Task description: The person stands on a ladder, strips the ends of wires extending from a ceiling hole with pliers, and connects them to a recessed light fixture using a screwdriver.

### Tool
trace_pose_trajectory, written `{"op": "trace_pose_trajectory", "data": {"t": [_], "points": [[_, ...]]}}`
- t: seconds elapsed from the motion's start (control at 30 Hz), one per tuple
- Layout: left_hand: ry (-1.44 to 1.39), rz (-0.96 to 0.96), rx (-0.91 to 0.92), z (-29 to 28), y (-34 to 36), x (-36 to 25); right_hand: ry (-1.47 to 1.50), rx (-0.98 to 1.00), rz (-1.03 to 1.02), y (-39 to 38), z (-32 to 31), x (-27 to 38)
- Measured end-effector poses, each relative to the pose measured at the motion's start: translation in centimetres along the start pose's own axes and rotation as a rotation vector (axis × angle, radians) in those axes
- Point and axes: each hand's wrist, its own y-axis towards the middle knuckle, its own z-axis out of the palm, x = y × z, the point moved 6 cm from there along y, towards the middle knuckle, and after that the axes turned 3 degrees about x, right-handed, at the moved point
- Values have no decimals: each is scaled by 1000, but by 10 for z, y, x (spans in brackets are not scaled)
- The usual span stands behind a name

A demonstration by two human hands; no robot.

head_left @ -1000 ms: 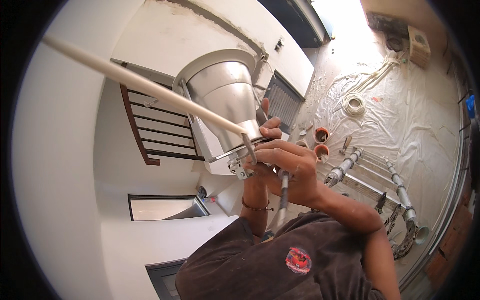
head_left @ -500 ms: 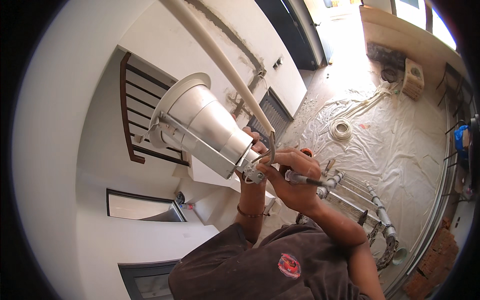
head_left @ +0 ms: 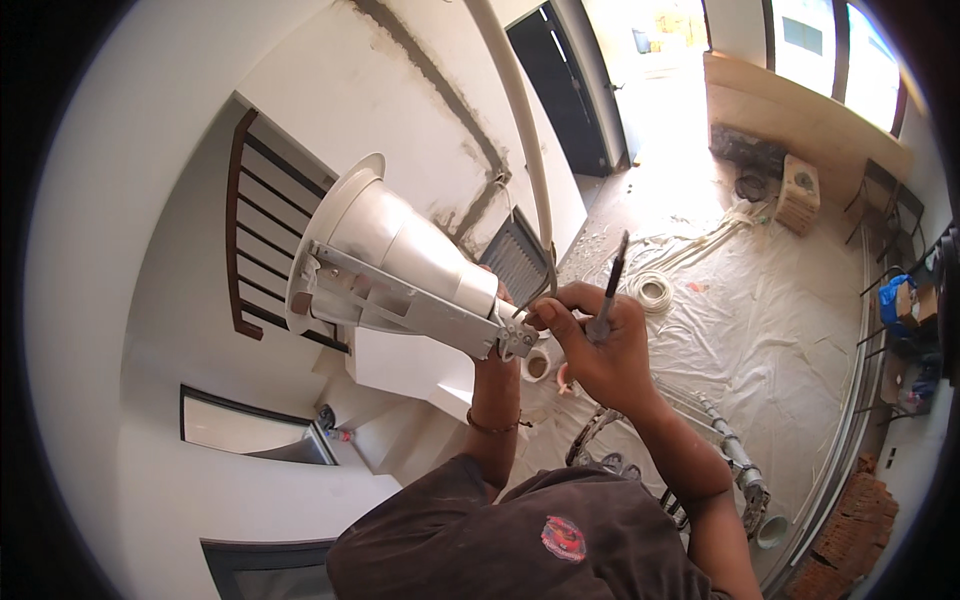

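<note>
A recessed downlight fixture (head_left: 400,235), a white-silver cone with a wide rim and a metal side bracket, tilts at centre left. My left hand (head_left: 503,287) is closed on its narrow end from behind, mostly hidden by it. A small terminal block (head_left: 516,338) sits at that end. From above hangs a thick off-white cable (head_left: 525,130), its thin wires reaching down to the block. My right hand (head_left: 605,345) pinches at these wires with thumb and forefinger. Between its fingers it also holds a screwdriver (head_left: 614,280), dark shaft pointing up, clear handle in the palm.
Far below, plastic sheeting (head_left: 740,330) covers the floor, with a coil of white cable (head_left: 654,290) on it. A ladder-like metal frame (head_left: 735,450) stands beneath me. Stair railing (head_left: 240,220) is at left, a dark door (head_left: 565,90) beyond, and a rack with a blue bag (head_left: 895,300) at right.
The screwdriver in my right hand has swung from pointing right to pointing up. The cable's upper part has shifted right in view, and the fixture has moved slightly left.
</note>
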Motion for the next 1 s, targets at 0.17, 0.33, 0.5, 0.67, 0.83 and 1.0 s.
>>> {"op": "trace_pose_trajectory", "data": {"t": [0.17,0.33,0.5,0.67,0.83,1.0], "points": [[68,-7,3,-2,7,16,-243,84,9,15,-7,3],[140,63,-203,-24,17,33,-226,117,20,28,-18,-1],[163,62,-317,-9,30,45,-241,157,59,35,-29,-2],[134,102,-319,-1,37,55,-143,-19,34,50,-50,17],[84,44,-207,2,42,67,-153,67,-20,54,-56,36],[41,53,-5,-45,37,76,-201,168,8,54,-43,40]]}}
